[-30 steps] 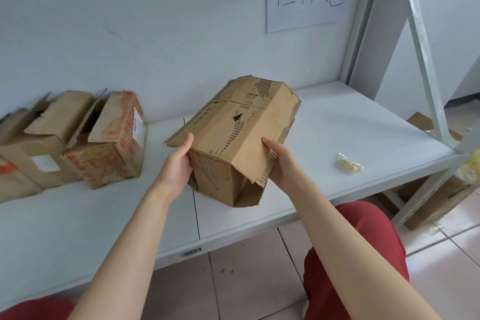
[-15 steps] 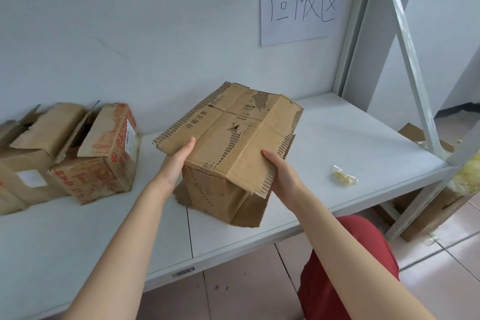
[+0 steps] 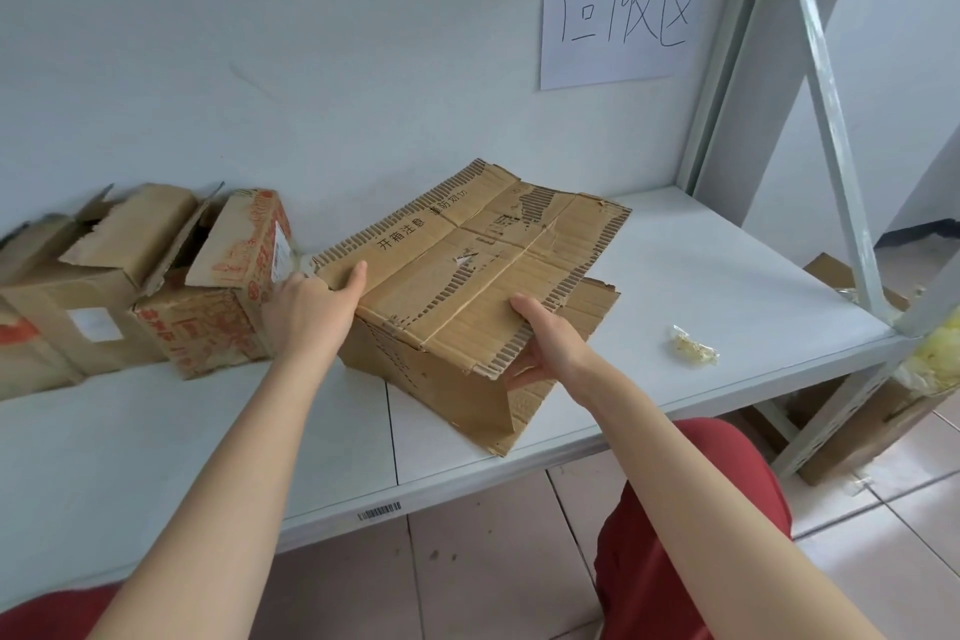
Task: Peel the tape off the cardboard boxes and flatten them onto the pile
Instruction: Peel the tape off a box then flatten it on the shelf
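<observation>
A worn brown cardboard box (image 3: 467, 286) with torn, corrugated flap edges sits half collapsed on the white shelf (image 3: 727, 286), its top panel leaning back and to the left. My left hand (image 3: 311, 307) grips its left flap, thumb on top. My right hand (image 3: 545, 343) holds the right front edge, thumb on top and fingers curled underneath inside the open end. A crumpled wad of clear tape (image 3: 693, 351) lies on the shelf to the right of the box.
Two open cardboard boxes stand at the left against the wall: a red-printed box (image 3: 223, 296) and a plain box (image 3: 78, 296). A paper sign (image 3: 623, 10) hangs on the wall. Grey shelf uprights (image 3: 831, 120) rise at right; more cardboard (image 3: 857, 437) lies below on the tiled floor.
The box has come down from a tilted, lifted pose onto the shelf and is squashed lower and wider. Both hands kept their hold and moved down with it.
</observation>
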